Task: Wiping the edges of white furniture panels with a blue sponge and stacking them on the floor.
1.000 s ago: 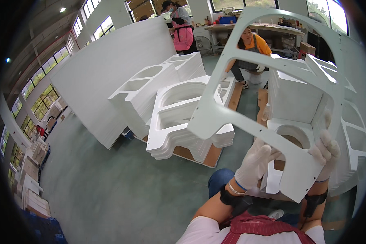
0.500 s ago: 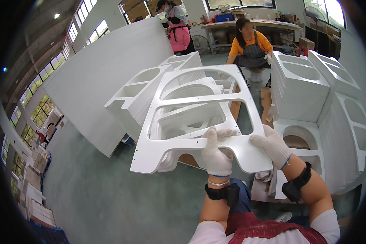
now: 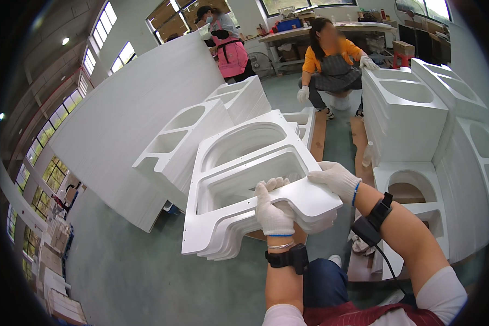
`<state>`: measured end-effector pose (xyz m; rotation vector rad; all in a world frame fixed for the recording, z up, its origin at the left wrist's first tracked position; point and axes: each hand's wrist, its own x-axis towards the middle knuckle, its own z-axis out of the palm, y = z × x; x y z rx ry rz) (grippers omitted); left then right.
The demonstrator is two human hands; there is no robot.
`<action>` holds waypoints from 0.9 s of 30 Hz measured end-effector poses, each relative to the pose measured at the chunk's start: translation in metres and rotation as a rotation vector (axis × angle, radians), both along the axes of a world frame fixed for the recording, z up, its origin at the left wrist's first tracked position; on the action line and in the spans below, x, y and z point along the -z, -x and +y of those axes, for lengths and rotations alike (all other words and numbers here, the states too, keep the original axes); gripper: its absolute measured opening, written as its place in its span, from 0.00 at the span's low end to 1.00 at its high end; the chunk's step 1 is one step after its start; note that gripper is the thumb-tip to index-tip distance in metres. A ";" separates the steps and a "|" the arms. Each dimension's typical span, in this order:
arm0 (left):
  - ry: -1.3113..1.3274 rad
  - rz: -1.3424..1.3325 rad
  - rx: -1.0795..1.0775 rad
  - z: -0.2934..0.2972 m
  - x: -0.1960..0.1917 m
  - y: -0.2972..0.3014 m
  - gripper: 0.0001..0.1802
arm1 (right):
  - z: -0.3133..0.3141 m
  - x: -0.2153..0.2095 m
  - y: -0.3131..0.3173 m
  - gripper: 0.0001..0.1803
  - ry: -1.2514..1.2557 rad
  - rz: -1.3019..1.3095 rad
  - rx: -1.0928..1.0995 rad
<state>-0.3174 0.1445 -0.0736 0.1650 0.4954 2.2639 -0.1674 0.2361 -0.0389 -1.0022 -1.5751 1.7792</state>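
Note:
A flat white panel [image 3: 245, 161] with an arched cutout and a rectangular one lies tilted over a stack of like panels [image 3: 229, 240]. My left hand [image 3: 276, 211], in a white knit glove, grips the panel's near edge at the middle, thumb on top and fingers through the rectangular cutout. Farther right, my gloved right hand [image 3: 337, 181] holds the panel's right edge near its corner, its fingertips partly hidden. Layered edges of the panels below show under the near side. Whether the top panel rests fully on them I cannot tell.
More stacked white panels stand at left [image 3: 174, 136] and right [image 3: 407, 117]. A large pale sheet stack [image 3: 130, 119] rises behind the left ones. A co-worker in an orange top [image 3: 331, 68] squats ahead; another in a pink apron [image 3: 232, 57] stands farther back. Cardboard strips [image 3: 359, 144] lie on the floor.
The panel in my hands has come down onto the stack and lined up with it. Both hands moved slightly left with it. The squatting co-worker's hand now rests on the right stack.

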 end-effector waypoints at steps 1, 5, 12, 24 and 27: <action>0.008 0.000 -0.007 0.003 0.004 0.001 0.11 | 0.001 0.000 0.002 0.22 0.005 -0.005 0.000; 0.062 -0.002 0.020 -0.002 0.013 0.008 0.19 | 0.001 -0.003 0.004 0.22 -0.019 -0.050 0.004; 0.728 0.475 0.257 -0.035 0.023 0.035 0.35 | 0.002 0.002 -0.009 0.25 -0.450 -0.411 0.035; 1.003 1.055 0.153 -0.044 0.019 -0.016 0.35 | -0.068 0.023 -0.062 0.22 -0.678 -0.569 -0.030; 1.019 1.349 -0.085 -0.044 0.036 -0.017 0.29 | -0.079 0.025 -0.056 0.22 -0.694 -0.603 -0.015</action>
